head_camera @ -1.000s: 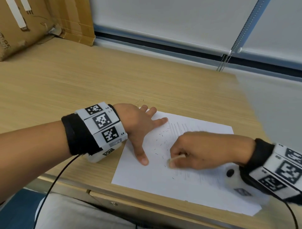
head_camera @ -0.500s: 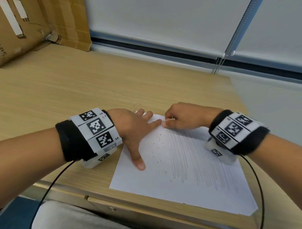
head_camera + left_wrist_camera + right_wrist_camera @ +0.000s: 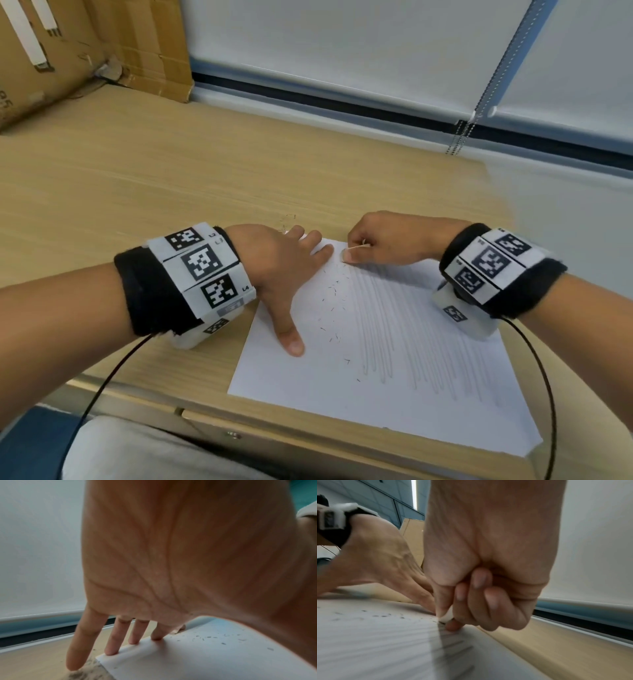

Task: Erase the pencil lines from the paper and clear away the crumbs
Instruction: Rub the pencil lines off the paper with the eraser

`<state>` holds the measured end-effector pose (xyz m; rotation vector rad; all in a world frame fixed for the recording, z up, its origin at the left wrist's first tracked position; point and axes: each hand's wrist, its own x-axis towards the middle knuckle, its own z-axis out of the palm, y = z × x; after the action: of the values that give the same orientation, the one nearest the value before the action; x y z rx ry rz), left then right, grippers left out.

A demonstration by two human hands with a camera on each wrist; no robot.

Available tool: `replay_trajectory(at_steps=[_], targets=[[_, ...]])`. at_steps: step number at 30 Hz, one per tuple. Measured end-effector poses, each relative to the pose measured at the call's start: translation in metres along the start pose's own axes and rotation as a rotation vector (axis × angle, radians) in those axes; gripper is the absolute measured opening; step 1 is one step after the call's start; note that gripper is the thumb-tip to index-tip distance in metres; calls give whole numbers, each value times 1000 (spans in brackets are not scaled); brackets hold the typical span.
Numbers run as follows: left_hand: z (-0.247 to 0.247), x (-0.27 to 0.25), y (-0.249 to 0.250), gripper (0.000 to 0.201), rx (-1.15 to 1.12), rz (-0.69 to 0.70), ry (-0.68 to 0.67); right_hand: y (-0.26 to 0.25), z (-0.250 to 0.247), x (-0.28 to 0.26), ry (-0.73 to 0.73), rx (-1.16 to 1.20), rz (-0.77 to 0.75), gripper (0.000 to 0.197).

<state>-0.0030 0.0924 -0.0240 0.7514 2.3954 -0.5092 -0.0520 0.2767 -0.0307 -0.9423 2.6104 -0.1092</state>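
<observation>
Eraser [image 3: 445, 616] is mostly hidden, just a pale sliver btw the right hand [image 3: 394, 240] thumb and curled fingers pinching it at the far edge of the paper [image 3: 394, 394]. Vs 1 s ago that hand went from mid-sheet to the far edge. Left hand [image 3: 277, 270] lies flat w/ straight fingers on the paper's far-left corner. Crumbs [image 3: 330, 298] lie beside the pencil lines [image 3: 411, 329]. Wooden desk [image 3: 137, 188], cardboard box [image 3: 68, 51] at the far-left corner, blind [image 3: 342, 44] behind.

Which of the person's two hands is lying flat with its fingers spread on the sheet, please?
The left hand: its straight fingers press the paper at its far left corner. The right hand is curled instead, pinching the eraser.
</observation>
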Motion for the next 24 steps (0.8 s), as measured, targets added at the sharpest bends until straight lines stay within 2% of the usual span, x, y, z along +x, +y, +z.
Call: replay_trajectory(at_steps=[4,9,14,18,22,24], targets=[[0,1,-1,153,-21,-7,-14,-4,-1,-9,-167,37,-32,40],[-1,0,0,151,-21,-1,-14,1,-7,1,-52,15,28,36],[0,3,-2,152,-30,6,-25,-4,-6,-5,-157,-19,5,39],[-2,4,-1,152,-20,0,-38,1,-8,1,-44,-12,39,38],[-1,4,0,152,-22,-5,-42,1,-4,-6,-144,-13,6,38],[-1,3,1,152,-9,-7,-37,1,-7,-3,-146,-15,27,39]])
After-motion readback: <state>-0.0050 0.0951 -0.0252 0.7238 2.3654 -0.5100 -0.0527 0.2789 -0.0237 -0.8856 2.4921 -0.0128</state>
